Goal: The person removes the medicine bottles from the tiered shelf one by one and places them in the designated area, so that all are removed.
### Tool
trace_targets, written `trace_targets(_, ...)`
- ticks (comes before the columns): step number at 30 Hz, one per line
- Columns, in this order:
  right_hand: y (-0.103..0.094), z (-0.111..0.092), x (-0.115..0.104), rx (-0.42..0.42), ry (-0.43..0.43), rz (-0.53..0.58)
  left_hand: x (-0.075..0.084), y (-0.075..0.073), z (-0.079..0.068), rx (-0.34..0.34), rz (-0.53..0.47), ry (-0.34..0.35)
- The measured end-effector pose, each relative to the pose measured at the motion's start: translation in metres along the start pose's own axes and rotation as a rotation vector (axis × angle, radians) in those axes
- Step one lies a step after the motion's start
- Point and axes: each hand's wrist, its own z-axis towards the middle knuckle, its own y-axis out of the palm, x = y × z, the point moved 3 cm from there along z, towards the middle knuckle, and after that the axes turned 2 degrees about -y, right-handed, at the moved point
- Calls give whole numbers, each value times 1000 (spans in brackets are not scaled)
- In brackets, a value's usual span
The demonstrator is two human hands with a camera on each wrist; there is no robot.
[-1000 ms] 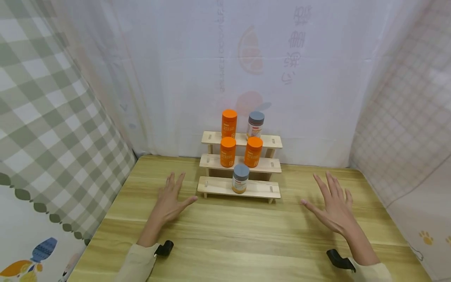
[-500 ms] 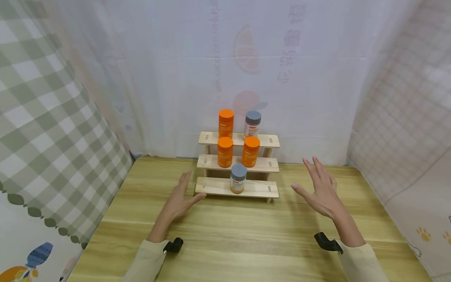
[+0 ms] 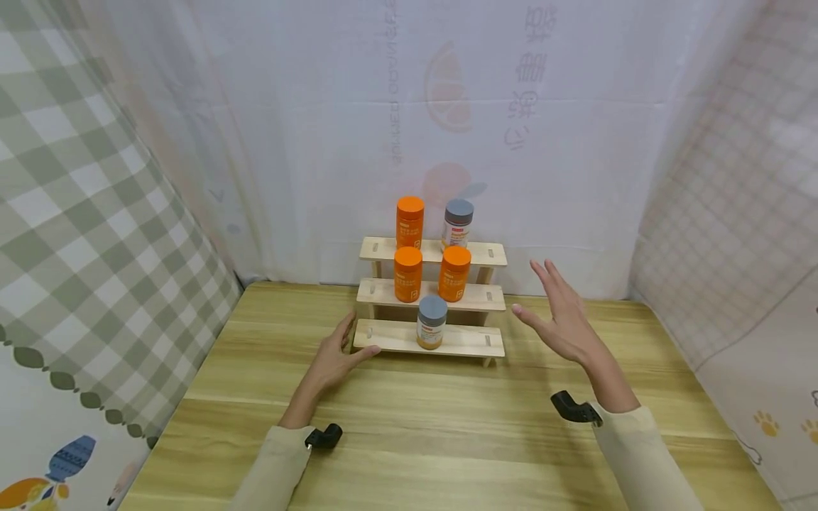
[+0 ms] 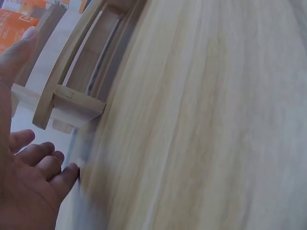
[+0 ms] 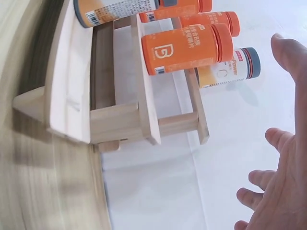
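Note:
A three-step wooden rack (image 3: 396, 338) bears several supplement bottles. On the top step stand an orange bottle (image 3: 410, 223) and a grey-capped white-labelled bottle (image 3: 457, 226). Two orange bottles, the left one (image 3: 407, 275) and the right one (image 3: 454, 275), occupy the middle step. Another grey-capped bottle (image 3: 431, 323) is on the bottom step. My left hand (image 3: 334, 360) is at the bottom step's left end, thumb in front and fingers beside it; contact is unclear. To the rack's right, my right hand (image 3: 565, 328) hovers apart from it, fingers spread, holding nothing.
The rack stands near the back edge of a wood-grain table (image 3: 415, 433). Behind it hangs a pale printed curtain (image 3: 307, 156). A green checked cloth (image 3: 96, 213) borders the left side, and a light patterned cloth (image 3: 735, 234) the right.
My left hand has moved right to the rack's left end. My right hand has come left and farther forward, toward the rack. The bottles and rack stay in place.

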Motion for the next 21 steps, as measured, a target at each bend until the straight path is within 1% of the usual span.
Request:
trace_targets(3,-1,9,-5,-14,-2,10,-1,2,1,-14,-84,21)
trace_targets(8,0,21,-10,-38,-3,40,-1,5,1,1,-133,28)
trace_targets(10,1,25,-12,-49,1,60,-2,8,1,17,-132,27)
trace_targets(16,3,37,-14,-67,5,108,-7,16,3,48,-218,25)
trace_targets(21,2,48,-16,-74,9,155,-11,20,7,78,-264,47)
